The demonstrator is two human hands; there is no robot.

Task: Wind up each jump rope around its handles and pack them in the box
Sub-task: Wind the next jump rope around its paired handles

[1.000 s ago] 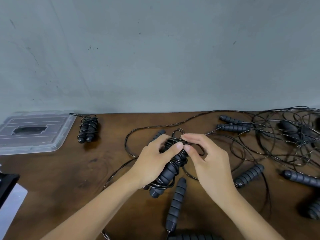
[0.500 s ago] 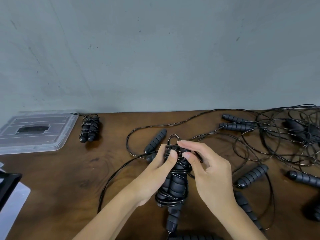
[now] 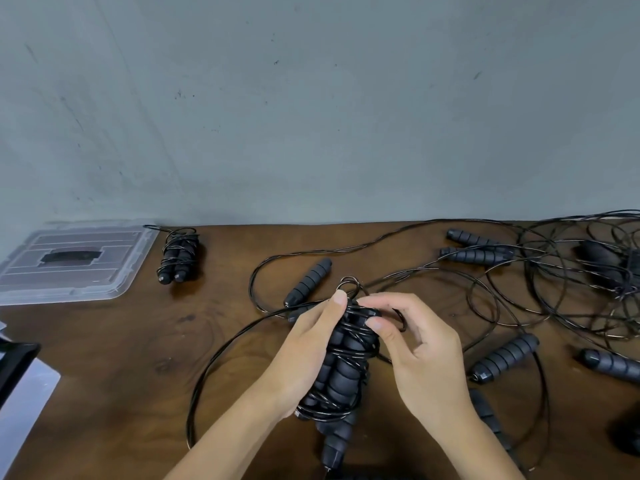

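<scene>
Gripping the half-wound jump rope bundle (image 3: 341, 362) in the left hand (image 3: 304, 355), fingers curled round the paired handles above the brown table (image 3: 114, 375); pinching the last cord loop at the bundle's top with the right hand (image 3: 420, 355), thumb and forefinger closed on it. Best done by keeping tension with the left thumb, tucking the loop under a tight turn so nothing springs free; probably the final tuck, though the cord end is hidden. One wound rope (image 3: 178, 254) already lying beside the clear box lid (image 3: 74, 261); loose ropes (image 3: 571, 271) tangled far right. No brand, label or writing legible anywhere.
</scene>
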